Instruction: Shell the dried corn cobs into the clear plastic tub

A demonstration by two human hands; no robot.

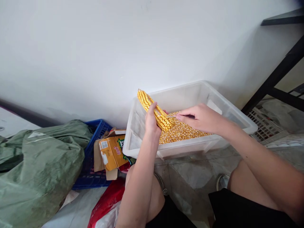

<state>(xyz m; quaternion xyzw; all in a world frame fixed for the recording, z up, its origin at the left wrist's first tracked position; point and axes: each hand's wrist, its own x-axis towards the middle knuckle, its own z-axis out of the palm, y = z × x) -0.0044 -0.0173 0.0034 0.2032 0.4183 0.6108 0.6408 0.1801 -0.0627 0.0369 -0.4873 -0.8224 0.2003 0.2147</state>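
Note:
My left hand [152, 119] is wrapped around an ear of corn [145, 98], held at a slant over the near left part of a translucent plastic bin. Yellow kernels cover most of the cob, with dark gaps between some rows. My right hand [199, 117] grips a slim screwdriver [190, 116] by its dark handle. Its thin metal shaft points left, and the tip meets the ear near its lower end; the exact contact is too small to make out. Loose corn kernels [182, 130] lie heaped in the bin [166, 155] beneath both hands.
A white wall [118, 47] stands right behind the bin. To the left are a blue crate [91, 177], a torn yellow carton [114, 153], a green sack [45, 164] and a red bag [106, 196]. A black metal frame [273, 76] rises at right beside a white basket [266, 125].

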